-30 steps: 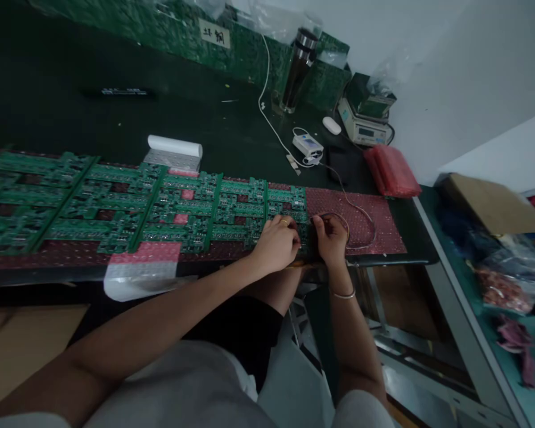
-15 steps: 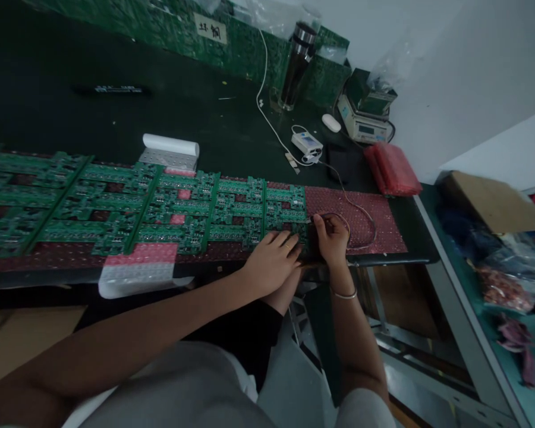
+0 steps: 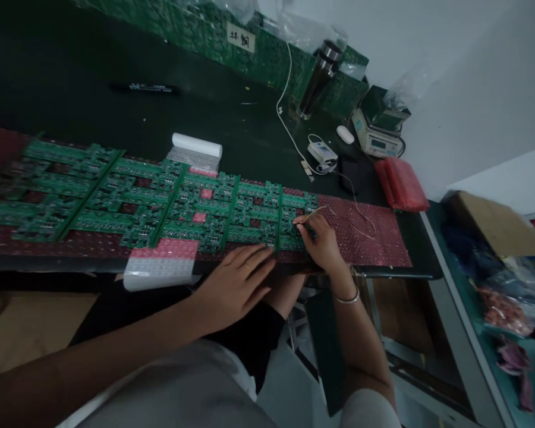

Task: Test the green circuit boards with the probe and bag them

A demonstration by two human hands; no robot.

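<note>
A row of green circuit board panels [image 3: 200, 208] lies on red bubble wrap [image 3: 383, 244] along the table's front edge. Between thumb and fingertips, my right hand [image 3: 321, 241] pinches a small dark plug with thin wires [image 3: 314, 211], over the rightmost panel; whether its tip touches the board I cannot tell. The wires run right across the bubble wrap towards a small white device with a screen [image 3: 323, 151]. My left hand [image 3: 238, 279] is open, fingers stretched, its fingertips at the front edge of the panels and holding nothing.
A white roll of bubble wrap [image 3: 196, 145] lies behind the panels; a bubble wrap sheet [image 3: 160, 270] hangs over the front edge. Further back are a marker [image 3: 147, 88], a flask [image 3: 318, 80], a scale [image 3: 377, 139] and a red bubble-wrapped bundle [image 3: 403, 184].
My right hand has moved left with the plug, onto the rightmost panel. My left hand has drawn back left, its fingers spreading. The view has shifted, and a red blur now shows at the left edge.
</note>
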